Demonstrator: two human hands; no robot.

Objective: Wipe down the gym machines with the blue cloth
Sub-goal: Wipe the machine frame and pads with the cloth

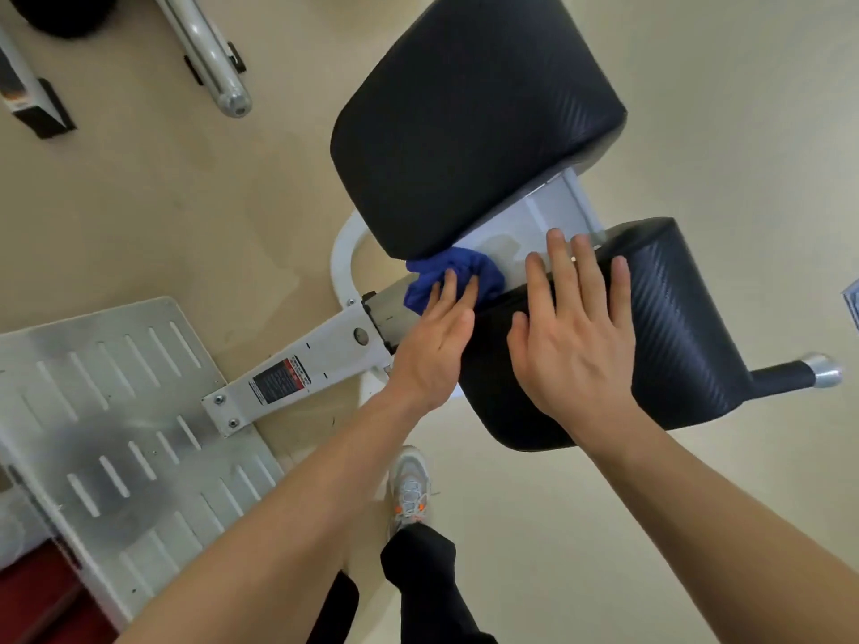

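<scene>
A bunched blue cloth (pixel 458 278) lies on the white metal frame (pixel 516 234) in the gap between the machine's two black pads. My left hand (pixel 434 337) presses on the cloth with straight fingers. My right hand (pixel 574 327) rests flat, fingers spread, on the nearer black seat pad (pixel 674 327). The larger black back pad (pixel 474 118) rises just beyond the cloth. Part of the cloth is hidden under my left fingers.
A slotted metal footplate (pixel 107 411) sits at the lower left, joined by a white beam with a warning label (pixel 279 381). A chrome-tipped handle (pixel 820 370) sticks out right of the seat. Another machine's silver bar (pixel 209 53) lies at top left. My shoe (pixel 410 488) stands on the beige floor.
</scene>
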